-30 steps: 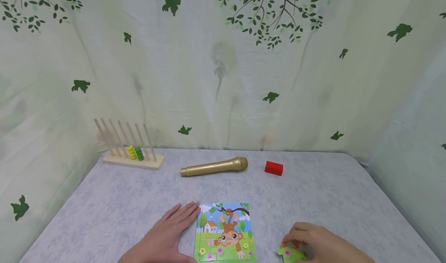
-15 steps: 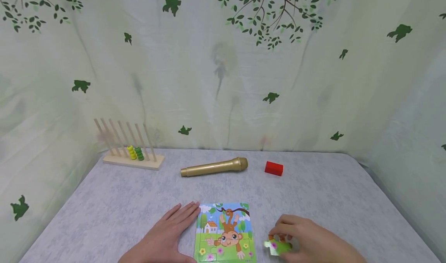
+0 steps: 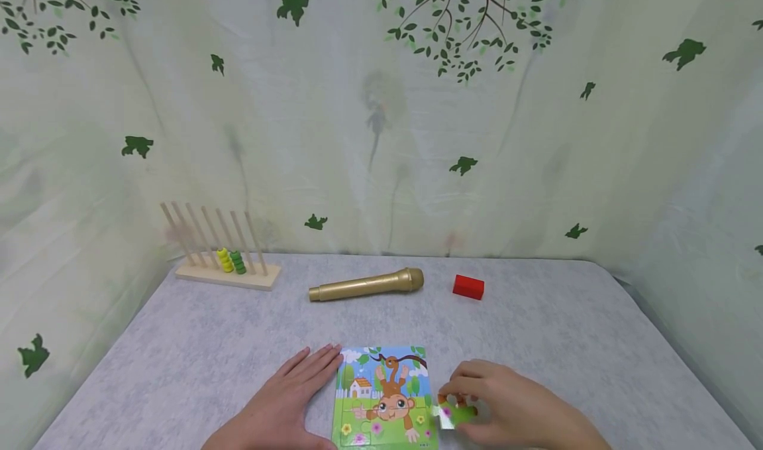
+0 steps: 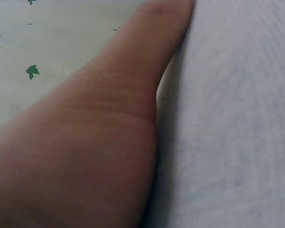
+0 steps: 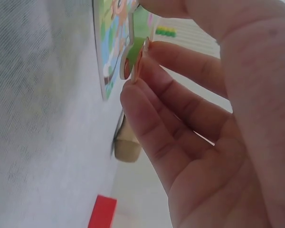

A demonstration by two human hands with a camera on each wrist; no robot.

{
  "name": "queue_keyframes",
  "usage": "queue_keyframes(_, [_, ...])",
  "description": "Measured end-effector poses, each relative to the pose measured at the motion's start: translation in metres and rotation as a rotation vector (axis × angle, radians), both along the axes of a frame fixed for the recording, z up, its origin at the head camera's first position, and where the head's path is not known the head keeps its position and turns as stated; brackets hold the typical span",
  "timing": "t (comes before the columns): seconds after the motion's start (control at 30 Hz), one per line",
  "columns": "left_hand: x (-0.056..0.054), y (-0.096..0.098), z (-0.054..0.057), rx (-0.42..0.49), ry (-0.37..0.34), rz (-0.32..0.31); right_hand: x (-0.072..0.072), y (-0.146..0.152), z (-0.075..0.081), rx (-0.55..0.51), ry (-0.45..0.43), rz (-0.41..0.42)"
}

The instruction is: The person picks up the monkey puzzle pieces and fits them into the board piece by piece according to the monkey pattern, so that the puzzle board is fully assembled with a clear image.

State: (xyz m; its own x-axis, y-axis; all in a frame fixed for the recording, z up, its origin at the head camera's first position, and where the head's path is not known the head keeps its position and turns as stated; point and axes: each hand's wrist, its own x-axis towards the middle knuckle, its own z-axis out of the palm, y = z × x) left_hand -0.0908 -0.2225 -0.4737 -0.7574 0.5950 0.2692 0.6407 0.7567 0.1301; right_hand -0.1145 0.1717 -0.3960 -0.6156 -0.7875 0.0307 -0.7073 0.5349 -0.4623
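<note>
A jigsaw puzzle (image 3: 390, 397) with a picture of a monkey hanging upside down lies flat near the front of the table. My left hand (image 3: 283, 400) rests on the tabletop with straight fingers, its fingertips against the puzzle's upper left edge. Just right of the puzzle, my right hand (image 3: 507, 403) pinches a green puzzle piece (image 3: 455, 415) with a pink flower on it. The right wrist view has the puzzle piece (image 5: 140, 28) between thumb and fingertips, tilted up from the table. Whether it touches the puzzle, I cannot tell.
Behind the puzzle lies a gold toy microphone (image 3: 366, 285). A red block (image 3: 468, 287) is to its right. At the back left stands a wooden peg counting frame (image 3: 229, 278) with yellow and green beads. A leaf-printed curtain (image 3: 381, 191) borders the table.
My right hand has moved left with the puzzle piece, from well right of the puzzle to close beside its right edge. My left hand and the puzzle have stayed in place.
</note>
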Motion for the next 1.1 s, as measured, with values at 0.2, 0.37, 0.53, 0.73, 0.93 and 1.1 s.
queue_keyframes(0.2, [-0.001, 0.0, -0.001, 0.004, 0.005, -0.004, 0.001, -0.008, -0.002, 0.031, 0.004, -0.008])
queue_keyframes(0.37, [-0.001, 0.0, -0.002, 0.013, 0.012, -0.001, 0.001, -0.015, -0.003, 0.022, 0.011, 0.001])
queue_keyframes(0.53, [-0.001, -0.001, -0.002, 0.007, 0.012, 0.002, 0.002, -0.021, -0.005, 0.015, 0.058, 0.013])
queue_keyframes(0.73, [-0.001, -0.001, -0.002, 0.01, 0.004, -0.002, 0.002, -0.029, -0.006, 0.004, 0.101, 0.031])
queue_keyframes(0.93, [-0.001, -0.001, -0.003, 0.009, 0.002, -0.002, 0.003, -0.037, -0.007, 0.017, 0.101, 0.039])
queue_keyframes(1.1, [-0.001, -0.001, -0.003, 0.011, 0.003, -0.001, 0.003, -0.042, -0.009, 0.014, 0.129, 0.059])
